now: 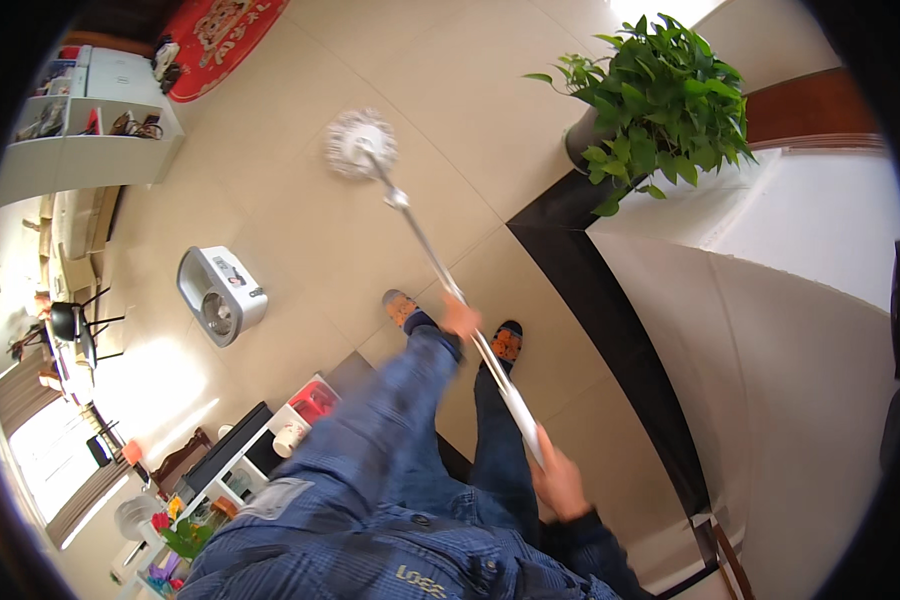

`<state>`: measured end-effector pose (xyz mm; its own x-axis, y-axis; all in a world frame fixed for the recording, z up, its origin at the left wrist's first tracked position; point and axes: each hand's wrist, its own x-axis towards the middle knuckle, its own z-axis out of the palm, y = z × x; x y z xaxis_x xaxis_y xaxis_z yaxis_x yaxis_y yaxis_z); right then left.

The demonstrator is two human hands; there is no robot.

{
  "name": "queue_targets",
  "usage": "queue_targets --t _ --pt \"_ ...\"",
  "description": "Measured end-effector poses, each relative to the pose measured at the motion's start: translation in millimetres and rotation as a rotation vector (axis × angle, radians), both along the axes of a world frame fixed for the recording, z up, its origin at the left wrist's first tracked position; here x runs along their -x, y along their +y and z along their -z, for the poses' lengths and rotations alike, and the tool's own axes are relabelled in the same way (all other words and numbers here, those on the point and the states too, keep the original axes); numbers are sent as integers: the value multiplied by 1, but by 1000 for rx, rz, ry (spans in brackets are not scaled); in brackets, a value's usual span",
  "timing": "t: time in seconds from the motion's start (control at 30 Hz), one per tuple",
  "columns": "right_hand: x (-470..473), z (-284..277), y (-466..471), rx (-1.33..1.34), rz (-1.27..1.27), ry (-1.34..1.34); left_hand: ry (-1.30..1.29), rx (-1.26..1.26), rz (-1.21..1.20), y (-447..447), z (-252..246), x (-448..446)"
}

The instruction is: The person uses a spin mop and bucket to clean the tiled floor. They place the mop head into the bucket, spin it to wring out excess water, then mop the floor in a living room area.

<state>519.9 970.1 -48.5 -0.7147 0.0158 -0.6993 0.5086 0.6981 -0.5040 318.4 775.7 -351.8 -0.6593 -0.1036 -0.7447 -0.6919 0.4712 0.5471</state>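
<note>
A round spin mop's white string head (355, 146) lies on the beige tiled floor, well in front of my feet. Its metal handle (429, 251) slants back towards my body. Around the middle of the shaft, my left hand (461, 318) is closed, slightly blurred. Lower down, my right hand (556, 474) grips the white upper section (521, 416) of the same handle near its end. Left of the mop stands a white and grey spin mop bucket (223, 295) with a round basket inside it.
A leafy potted plant (660, 105) stands at the upper right, beside a white wall (720, 322) with a black baseboard (607, 322). A white shelf unit (112, 142) and a red mat (214, 41) are at the upper left. White shelving (244, 472) stands by my left side.
</note>
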Motion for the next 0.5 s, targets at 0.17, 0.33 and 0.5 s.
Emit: queue_targets --t 0.17,0.33,0.5 --pt "-175 -115 80 -123 96 -597 -344 -72 365 143 -112 -232" --pt "-219 -160 118 -168 129 -590 -436 -257 414 197 -159 -269" --pt "-158 -116 108 -102 63 -287 -320 -220 134 170 -155 -173"
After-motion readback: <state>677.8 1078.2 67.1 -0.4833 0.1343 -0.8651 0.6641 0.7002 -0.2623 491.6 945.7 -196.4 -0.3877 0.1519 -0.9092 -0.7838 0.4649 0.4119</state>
